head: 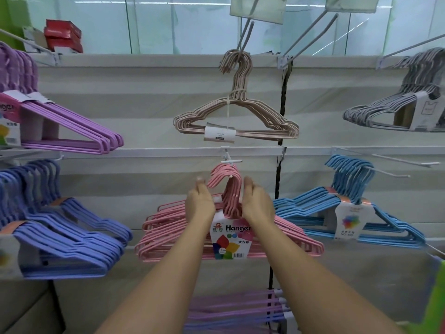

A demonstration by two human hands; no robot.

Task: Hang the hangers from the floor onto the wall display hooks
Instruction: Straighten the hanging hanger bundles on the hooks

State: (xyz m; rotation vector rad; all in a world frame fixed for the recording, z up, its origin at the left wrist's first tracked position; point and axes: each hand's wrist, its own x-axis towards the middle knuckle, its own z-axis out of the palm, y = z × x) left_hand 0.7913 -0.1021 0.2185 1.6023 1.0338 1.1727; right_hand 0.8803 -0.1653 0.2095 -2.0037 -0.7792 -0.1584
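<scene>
Both hands at the pink hangers [168,227] on the wall hook [231,162].

The palm sides of both hands face away, so contact with the bundle cannot be confirmed. The hanger necks rise between the two hands, their curled tops just above the fingertips, at the hook. Left hand [199,203] and right hand [256,203] flank the necks, fingers nearly straight and loosely curved, not visibly wrapped round anything. The label [230,237] sits just below, between the wrists.
</scene>
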